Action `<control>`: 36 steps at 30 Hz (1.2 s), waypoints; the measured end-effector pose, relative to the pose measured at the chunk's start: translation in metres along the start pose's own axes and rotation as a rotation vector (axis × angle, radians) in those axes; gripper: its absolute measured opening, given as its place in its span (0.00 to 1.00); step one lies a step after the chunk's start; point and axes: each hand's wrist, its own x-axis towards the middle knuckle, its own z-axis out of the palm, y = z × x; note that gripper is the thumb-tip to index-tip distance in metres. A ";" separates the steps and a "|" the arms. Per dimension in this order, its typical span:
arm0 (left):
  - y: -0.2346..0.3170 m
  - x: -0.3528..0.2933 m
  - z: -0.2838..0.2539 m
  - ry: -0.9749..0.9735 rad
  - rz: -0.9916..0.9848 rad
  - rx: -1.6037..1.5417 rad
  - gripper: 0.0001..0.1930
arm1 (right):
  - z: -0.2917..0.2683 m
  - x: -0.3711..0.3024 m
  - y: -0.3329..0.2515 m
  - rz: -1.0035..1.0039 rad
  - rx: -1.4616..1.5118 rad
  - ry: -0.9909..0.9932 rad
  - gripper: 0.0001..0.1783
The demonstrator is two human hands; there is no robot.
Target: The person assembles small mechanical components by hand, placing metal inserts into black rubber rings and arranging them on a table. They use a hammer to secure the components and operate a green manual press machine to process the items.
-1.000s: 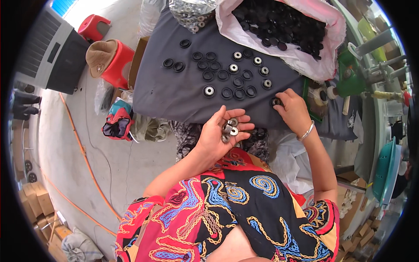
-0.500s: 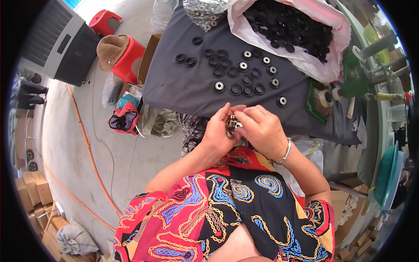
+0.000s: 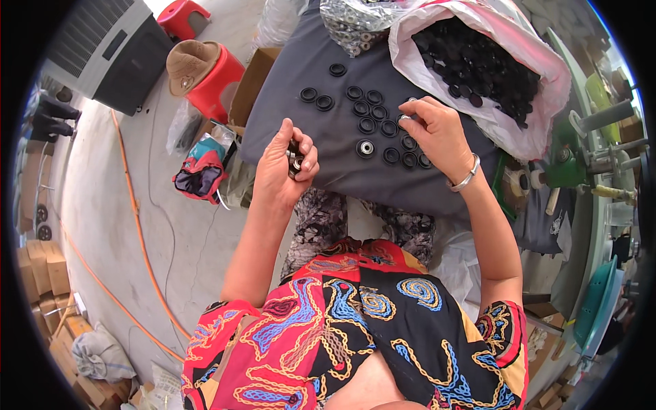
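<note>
My left hand (image 3: 281,164) is raised off the near left edge of the grey cloth surface, its fingers curled around several small metal bearings (image 3: 295,164). Over the surface, my right hand (image 3: 441,133) pinches another bearing (image 3: 404,117) between thumb and fingertips, above the right side of the ring group. Several black rings (image 3: 360,108) lie flat there in a loose cluster. In one of the rings sits a shiny bearing (image 3: 365,148). My right hand and forearm hide the rings farther right.
A white sack (image 3: 547,65) of black round parts (image 3: 478,58) lies at the far right. Beside it is a clear bag of metal bearings (image 3: 352,31). To the right stand a green tray (image 3: 507,198) and a green machine (image 3: 566,154). A red stool (image 3: 212,89) bears a brown hat (image 3: 191,65).
My hands have come apart from their shared hold on the bearings. The left moved left with several of them; the right reached out over the rings with one. The view has shifted slightly.
</note>
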 end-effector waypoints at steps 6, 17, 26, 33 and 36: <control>-0.025 0.003 -0.010 -0.057 -0.116 -0.038 0.18 | -0.016 -0.058 0.003 -0.034 -0.037 0.135 0.11; -0.009 0.030 -0.017 0.031 0.017 0.240 0.11 | -0.182 -0.244 0.155 0.695 -0.769 0.792 0.11; -0.013 0.013 -0.003 -0.108 -0.066 0.248 0.15 | -0.228 -0.252 0.297 0.972 -0.635 0.275 0.18; -0.044 0.029 -0.019 -0.024 0.108 0.295 0.09 | -0.269 -0.263 0.339 1.194 -0.258 0.545 0.14; -0.039 0.027 -0.018 0.015 0.103 0.305 0.09 | -0.253 -0.290 0.330 1.193 -0.185 0.581 0.12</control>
